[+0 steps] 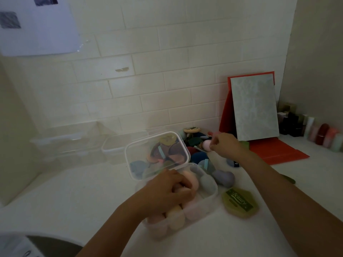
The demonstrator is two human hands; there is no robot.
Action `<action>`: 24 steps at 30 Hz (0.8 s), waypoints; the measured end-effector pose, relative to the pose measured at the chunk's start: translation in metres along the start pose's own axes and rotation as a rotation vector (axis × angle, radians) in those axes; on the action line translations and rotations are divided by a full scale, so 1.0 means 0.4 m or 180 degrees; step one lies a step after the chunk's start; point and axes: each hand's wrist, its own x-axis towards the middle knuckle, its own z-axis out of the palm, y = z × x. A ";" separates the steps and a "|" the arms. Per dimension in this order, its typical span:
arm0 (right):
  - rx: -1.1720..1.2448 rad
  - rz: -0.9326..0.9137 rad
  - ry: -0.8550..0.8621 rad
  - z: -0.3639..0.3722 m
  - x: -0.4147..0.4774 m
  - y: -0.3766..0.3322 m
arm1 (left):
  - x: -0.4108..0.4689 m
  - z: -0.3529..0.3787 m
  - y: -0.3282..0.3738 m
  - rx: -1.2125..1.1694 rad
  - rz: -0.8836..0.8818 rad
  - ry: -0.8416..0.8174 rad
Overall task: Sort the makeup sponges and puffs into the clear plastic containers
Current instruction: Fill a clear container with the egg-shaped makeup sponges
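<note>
Two hands show: a left hand (167, 190) and a right hand (225, 145). At least three clear containers: one open container (211, 200) at centre, and a near empty container (118, 147) and a far empty container (65, 143) toward nine o'clock. One green puff (239, 202) at four o'clock, one pink sponge (206, 145) at one o'clock. The loose pile (196, 156) is too jumbled to count.

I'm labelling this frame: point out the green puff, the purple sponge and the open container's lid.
green puff (240, 202): head view, labelled top.
purple sponge (223, 178): head view, rounded body.
lid (157, 155): head view, clear panel.

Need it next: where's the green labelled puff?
Head view: the green puff lies on the counter, right of the open container, near the purple sponge.
</note>
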 end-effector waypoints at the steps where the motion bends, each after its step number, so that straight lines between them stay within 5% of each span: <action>1: 0.0077 0.0041 0.0060 0.001 0.008 -0.002 | 0.001 0.000 0.000 0.0037 0.0022 0.0014; 8: 0.0465 -0.0264 0.0091 0.020 0.043 -0.027 | 0.007 -0.003 -0.009 0.0225 0.0057 -0.0002; 14: -0.0056 -0.0232 0.0278 0.065 0.086 -0.002 | 0.019 0.005 -0.030 0.0229 0.0054 -0.0012; 24: -0.0338 -0.0330 -0.0400 -0.001 0.061 0.008 | 0.019 0.006 -0.035 0.0329 -0.0001 -0.0057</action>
